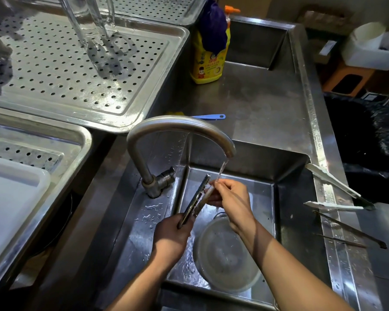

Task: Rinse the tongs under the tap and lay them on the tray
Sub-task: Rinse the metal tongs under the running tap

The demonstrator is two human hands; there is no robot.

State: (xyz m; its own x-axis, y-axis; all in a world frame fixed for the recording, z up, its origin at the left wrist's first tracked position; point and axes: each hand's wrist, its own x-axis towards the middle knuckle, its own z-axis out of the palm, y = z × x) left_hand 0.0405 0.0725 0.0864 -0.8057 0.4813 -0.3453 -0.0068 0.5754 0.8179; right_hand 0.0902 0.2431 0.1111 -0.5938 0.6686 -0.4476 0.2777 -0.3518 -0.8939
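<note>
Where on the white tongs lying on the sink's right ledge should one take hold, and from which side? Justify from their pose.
Probably best to grip the white tongs near their joined end, coming from above on the right. Both arms meet there, so one pinch holds them, while the splayed tips jut out over the sink.

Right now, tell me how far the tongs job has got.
Done: the tap is running. In hand: the left hand grips the tongs by the handle end while the right hand pinches one tip under the stream. Left: lay them on the tray.
</note>
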